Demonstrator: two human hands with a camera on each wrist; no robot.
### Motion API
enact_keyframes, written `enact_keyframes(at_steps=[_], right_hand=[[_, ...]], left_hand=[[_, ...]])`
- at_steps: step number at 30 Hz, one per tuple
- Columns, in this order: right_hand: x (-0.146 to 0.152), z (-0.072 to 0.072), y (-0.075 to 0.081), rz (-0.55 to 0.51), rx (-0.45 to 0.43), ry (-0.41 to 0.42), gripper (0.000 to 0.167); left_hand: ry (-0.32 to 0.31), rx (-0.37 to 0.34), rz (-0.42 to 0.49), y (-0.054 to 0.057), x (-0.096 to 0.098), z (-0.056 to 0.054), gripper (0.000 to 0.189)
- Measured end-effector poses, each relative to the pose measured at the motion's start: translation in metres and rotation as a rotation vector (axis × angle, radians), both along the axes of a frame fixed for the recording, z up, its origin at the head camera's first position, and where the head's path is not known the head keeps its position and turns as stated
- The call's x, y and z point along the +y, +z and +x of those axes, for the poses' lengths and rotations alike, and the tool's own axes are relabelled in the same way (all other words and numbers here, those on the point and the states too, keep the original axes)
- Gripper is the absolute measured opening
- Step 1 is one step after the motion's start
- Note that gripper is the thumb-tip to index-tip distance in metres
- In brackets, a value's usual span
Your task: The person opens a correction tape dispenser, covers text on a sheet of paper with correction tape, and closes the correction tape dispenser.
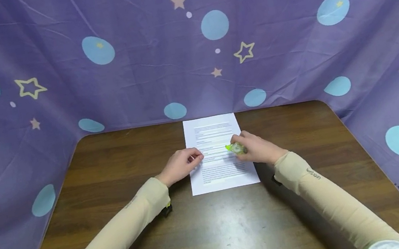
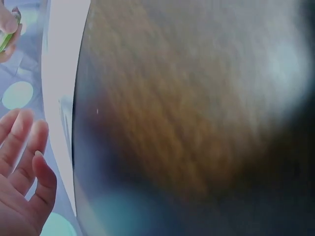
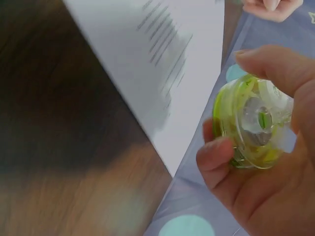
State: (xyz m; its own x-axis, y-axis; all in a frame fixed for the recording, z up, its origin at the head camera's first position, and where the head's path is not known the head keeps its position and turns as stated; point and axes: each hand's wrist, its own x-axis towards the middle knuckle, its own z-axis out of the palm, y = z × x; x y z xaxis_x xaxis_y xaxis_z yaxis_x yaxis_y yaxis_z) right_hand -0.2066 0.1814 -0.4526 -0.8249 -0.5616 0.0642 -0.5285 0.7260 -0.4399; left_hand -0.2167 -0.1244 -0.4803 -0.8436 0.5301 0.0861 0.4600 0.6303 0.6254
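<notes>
A printed sheet of paper lies on the wooden table in the head view, its text in several blocks of lines. My right hand holds a clear and yellow-green correction tape over the right half of the sheet. In the right wrist view, thumb and fingers grip the round body of the correction tape, and its inner reel shows through the casing. At the sheet's left edge is my left hand, its fingers loosely bent with nothing between them. The left wrist view shows that hand with fingers spread apart.
The brown wooden table extends to both sides of the sheet and in front of it. A purple curtain with stars and blue spots hangs behind the table and along both sides. The sheet's far edge reaches the table's back edge.
</notes>
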Motion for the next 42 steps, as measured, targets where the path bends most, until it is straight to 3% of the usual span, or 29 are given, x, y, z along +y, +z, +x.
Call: enact_keyframes(at_steps=[9, 18, 29, 35, 42], right_hand=[[0.025, -0.012, 0.001, 0.021, -0.057, -0.075, 0.057], [0.072, -0.032, -0.003, 0.065, -0.108, -0.183, 0.04], [0.138, -0.066, -0.002, 0.102, -0.159, -0.321, 0.049], [0.162, -0.08, -0.004, 0.106, -0.206, -0.383, 0.051], [0.17, -0.087, -0.01, 0.129, -0.234, -0.408, 0.051]], left_hand=[[0.025, 0.065, -0.07, 0.002, -0.011, -0.002, 0.015], [0.061, 0.073, -0.118, 0.001, -0.019, 0.002, 0.016], [0.092, 0.241, -0.219, 0.005, -0.031, 0.007, 0.032], [0.119, 0.236, -0.304, 0.004, -0.034, 0.016, 0.042], [0.136, 0.234, -0.298, 0.003, -0.039, 0.022, 0.041]])
